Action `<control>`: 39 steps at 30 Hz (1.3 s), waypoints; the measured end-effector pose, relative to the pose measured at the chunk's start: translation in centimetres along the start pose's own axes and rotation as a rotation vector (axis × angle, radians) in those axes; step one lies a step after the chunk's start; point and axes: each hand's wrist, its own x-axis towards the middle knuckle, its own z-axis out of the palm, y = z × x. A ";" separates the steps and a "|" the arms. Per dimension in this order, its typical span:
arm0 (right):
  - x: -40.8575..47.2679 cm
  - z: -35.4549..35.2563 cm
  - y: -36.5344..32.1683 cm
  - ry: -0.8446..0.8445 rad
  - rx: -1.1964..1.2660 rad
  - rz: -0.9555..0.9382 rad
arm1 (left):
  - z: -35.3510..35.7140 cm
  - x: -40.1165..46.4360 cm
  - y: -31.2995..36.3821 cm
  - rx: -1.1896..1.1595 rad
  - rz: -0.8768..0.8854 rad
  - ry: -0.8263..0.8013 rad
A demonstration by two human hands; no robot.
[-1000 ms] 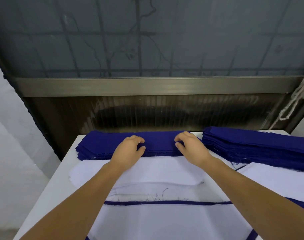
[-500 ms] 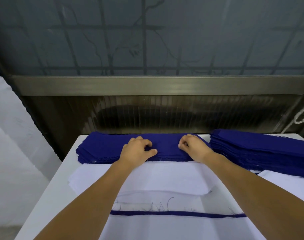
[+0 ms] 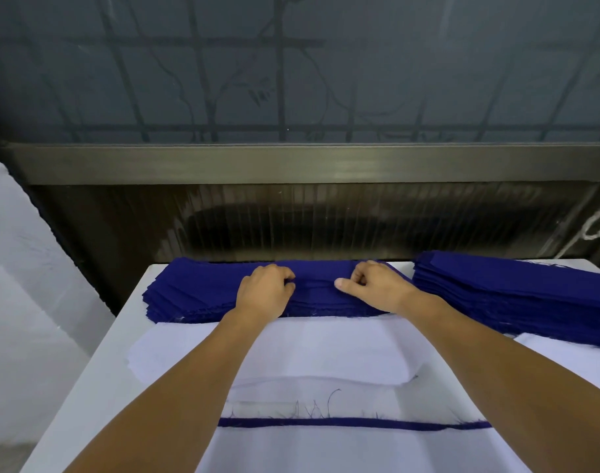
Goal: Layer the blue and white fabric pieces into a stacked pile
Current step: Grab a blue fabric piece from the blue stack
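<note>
Pinching blue fabric stack top layer: left hand, right hand | no writing legible

Far fabric stack behind flat sheets on table; second stack at right.

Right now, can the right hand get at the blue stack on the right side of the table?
Probably yes. The right hand rests on the middle blue stack, fingers curled on its top piece, and the right blue stack lies just beside it with nothing between. It would have to let go first.
</note>
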 end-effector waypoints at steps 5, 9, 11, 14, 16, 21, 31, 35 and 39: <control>-0.3 0.1 0.5 0.025 -0.007 -0.032 | -1.4 -0.9 -2.7 0.075 -0.031 0.064; -0.7 0.4 0.3 0.083 -0.028 -0.032 | -3.8 -2.4 -7.2 0.133 -0.151 0.110; -1.0 0.4 0.1 0.099 -0.040 -0.030 | -4.9 -3.1 -8.9 0.176 -0.196 0.113; -2.3 0.1 -0.2 0.150 -0.061 -0.059 | -6.1 -4.3 -10.1 0.197 -0.164 0.125; -3.9 -0.1 -0.5 0.191 -0.096 -0.084 | -6.5 -5.3 -10.2 0.219 -0.094 0.137; -10.5 -0.5 -0.4 0.206 -0.159 -0.174 | -6.7 -9.3 -9.8 0.216 0.047 0.132; -22.6 -3.1 0.8 -0.221 0.187 -0.046 | -10.6 -17.7 -8.0 -0.090 0.120 -0.391; -23.2 -4.8 0.3 -0.227 0.243 -0.029 | -12.6 -18.0 -6.9 -0.173 0.144 -0.481; -22.4 -5.3 -0.4 -0.046 0.163 -0.007 | -13.0 -17.7 -5.8 -0.111 0.100 -0.263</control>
